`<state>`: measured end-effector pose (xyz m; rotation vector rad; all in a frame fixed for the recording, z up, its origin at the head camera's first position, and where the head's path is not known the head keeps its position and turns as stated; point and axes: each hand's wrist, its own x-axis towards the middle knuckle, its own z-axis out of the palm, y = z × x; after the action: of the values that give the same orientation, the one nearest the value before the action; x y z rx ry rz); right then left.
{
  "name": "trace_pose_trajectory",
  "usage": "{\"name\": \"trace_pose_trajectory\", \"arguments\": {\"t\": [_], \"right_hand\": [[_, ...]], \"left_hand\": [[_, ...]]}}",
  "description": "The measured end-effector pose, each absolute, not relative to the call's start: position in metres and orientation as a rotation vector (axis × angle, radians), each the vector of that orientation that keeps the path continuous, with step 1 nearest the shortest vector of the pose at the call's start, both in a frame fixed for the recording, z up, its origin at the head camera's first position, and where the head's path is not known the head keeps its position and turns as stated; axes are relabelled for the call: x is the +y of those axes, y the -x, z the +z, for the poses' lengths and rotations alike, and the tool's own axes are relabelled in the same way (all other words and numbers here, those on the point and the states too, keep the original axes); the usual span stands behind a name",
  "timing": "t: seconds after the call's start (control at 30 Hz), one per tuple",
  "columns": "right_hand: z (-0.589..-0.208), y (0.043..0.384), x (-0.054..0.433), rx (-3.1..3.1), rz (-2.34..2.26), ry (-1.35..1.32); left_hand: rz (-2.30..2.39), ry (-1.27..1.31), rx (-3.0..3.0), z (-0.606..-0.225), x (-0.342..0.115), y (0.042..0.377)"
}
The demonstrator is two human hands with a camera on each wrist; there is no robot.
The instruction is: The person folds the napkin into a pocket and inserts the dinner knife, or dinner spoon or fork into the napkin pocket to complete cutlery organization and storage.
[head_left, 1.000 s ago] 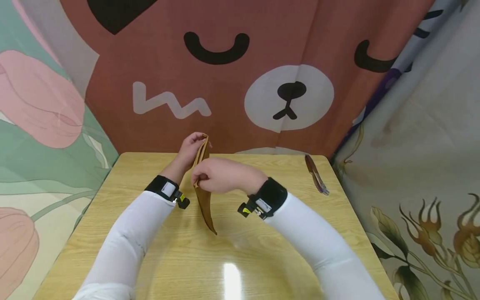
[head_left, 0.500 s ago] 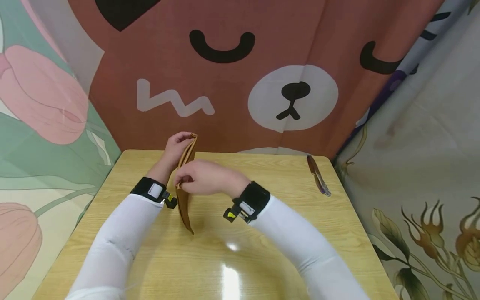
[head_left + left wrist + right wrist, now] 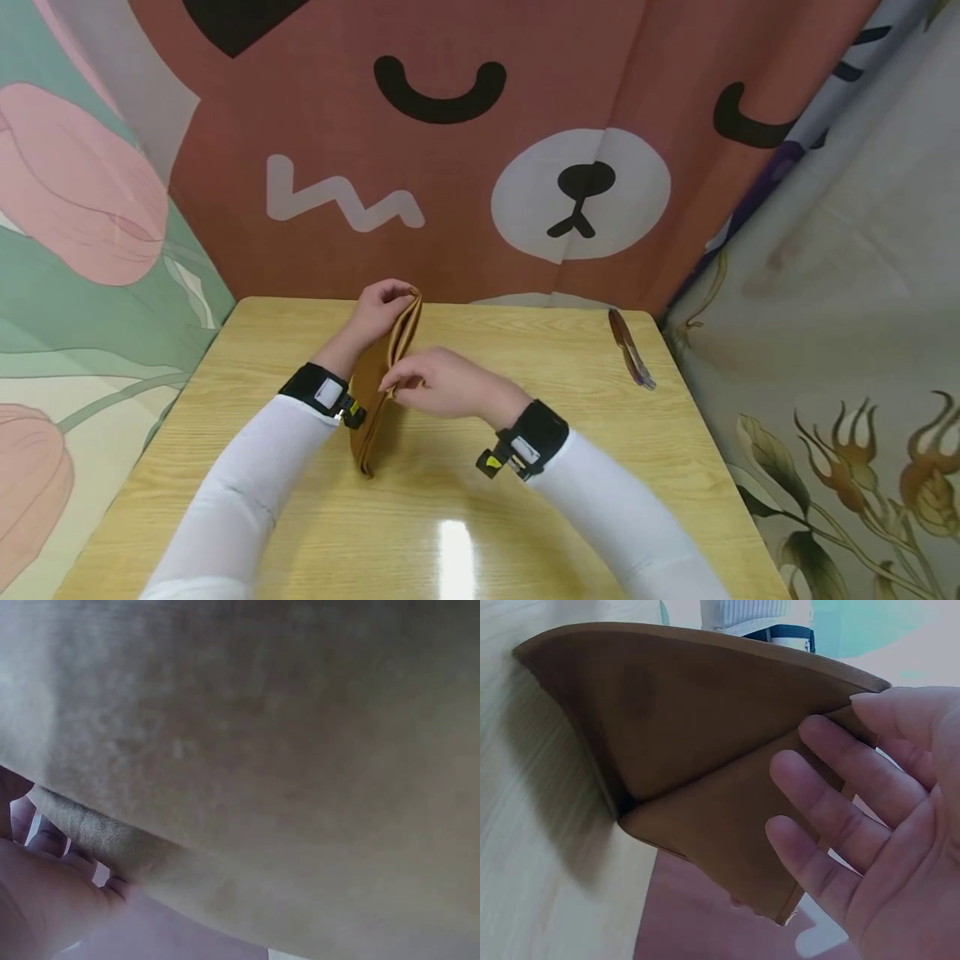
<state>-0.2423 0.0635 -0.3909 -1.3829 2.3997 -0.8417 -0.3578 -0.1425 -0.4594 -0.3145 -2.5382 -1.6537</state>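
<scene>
A tan-brown leather-like folded piece [image 3: 371, 392] stands on edge above the left middle of the table, with several layers showing along its top. My left hand [image 3: 375, 312] grips its far upper corner. Lower down, the thumb and forefinger of my right hand [image 3: 446, 383] pinch its upper edge. In the right wrist view the piece [image 3: 712, 727] spreads into two smooth panels with a crease between them, and the other fingers of that hand [image 3: 900, 817] stay extended beside it. Blurred brown material [image 3: 262, 787] fills most of the left wrist view, with left-hand fingers [image 3: 56, 840] behind its edge.
On the wood-grain table [image 3: 540, 500], near the back right corner, lies a slim brown and silvery object [image 3: 632, 348]. A printed bear curtain [image 3: 450, 192] hangs right behind the table, and a floral curtain [image 3: 810, 333] borders the right side.
The piece first shifted left, then its top came back right with both hands. Its lower end has swung left, so its left face now shows. The right hand sits lower than before.
</scene>
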Motion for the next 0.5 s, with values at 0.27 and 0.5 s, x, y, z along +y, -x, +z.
{"name": "trace_pose_trajectory", "arguments": {"t": [0.27, 0.5], "right_hand": [[-0.408, 0.235, 0.092, 2.395, -0.942, 1.256], [-0.418, 0.232, 0.110, 2.428, -0.930, 1.191]], "left_hand": [[-1.654, 0.346, -2.532, -0.465, -0.117, 0.358], [-1.701, 0.344, -2.508, -0.473, -0.105, 0.362]]}}
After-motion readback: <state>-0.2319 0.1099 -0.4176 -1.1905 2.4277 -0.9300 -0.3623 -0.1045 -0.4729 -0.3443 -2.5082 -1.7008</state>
